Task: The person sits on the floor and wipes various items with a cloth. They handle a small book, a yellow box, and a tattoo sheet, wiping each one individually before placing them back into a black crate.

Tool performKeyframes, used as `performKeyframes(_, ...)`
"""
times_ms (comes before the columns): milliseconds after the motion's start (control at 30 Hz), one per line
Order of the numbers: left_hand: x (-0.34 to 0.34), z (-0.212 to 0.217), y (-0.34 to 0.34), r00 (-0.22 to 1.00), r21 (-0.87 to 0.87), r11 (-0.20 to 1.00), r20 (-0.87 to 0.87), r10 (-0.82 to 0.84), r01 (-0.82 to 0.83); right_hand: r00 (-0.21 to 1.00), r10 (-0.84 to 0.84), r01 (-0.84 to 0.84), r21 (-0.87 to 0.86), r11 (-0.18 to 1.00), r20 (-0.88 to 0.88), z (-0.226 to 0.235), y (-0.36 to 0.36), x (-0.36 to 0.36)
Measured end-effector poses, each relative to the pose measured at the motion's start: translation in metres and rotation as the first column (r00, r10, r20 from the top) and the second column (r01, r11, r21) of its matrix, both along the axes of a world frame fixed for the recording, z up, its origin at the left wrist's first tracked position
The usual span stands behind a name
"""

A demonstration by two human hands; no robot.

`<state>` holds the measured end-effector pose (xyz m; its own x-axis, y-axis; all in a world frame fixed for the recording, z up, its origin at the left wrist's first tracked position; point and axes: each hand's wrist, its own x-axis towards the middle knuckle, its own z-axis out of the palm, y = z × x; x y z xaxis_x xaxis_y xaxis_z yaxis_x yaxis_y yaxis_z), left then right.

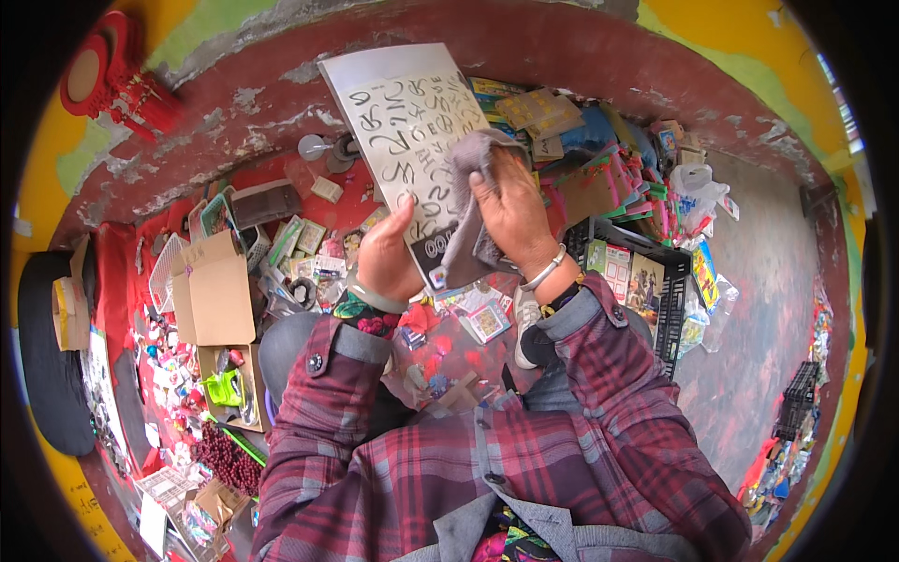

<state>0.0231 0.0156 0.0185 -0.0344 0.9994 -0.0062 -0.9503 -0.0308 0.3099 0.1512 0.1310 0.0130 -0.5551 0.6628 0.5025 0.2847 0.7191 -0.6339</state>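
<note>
While the left hand [386, 260] pinches the lettered sheet [398, 140] at its lower left edge, seemingly to steady it, the right hand [517, 215] holds a bunched grey cloth [459, 255] against its face. Both hands hold it above the floor [763, 281], probably for clearance from the clutter

Left hand [389, 258] gripping white lettered sheet [393, 122] at left edge, right hand [515, 208] holding grey cloth [465, 234] over right edge, open cardboard box [213, 295] toward left edge of floor [749, 281]
</note>
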Motion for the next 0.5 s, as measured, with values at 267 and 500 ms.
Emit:
performKeyframes(267, -0.001, -0.003, -0.015, 0.903, -0.009, 0.986, -0.400, -0.155, 0.165, 0.779, -0.263, -0.247, -0.665, 0.705, -0.569, 0.027, 0.024, 0.022)
performKeyframes(500, -0.001, -0.016, -0.002, 0.828, -0.069, 0.989, -0.541, -0.148, 0.132, 0.893, -0.300, 0.129, -0.449, 0.884, -0.335, 0.012, 0.039, 0.035)
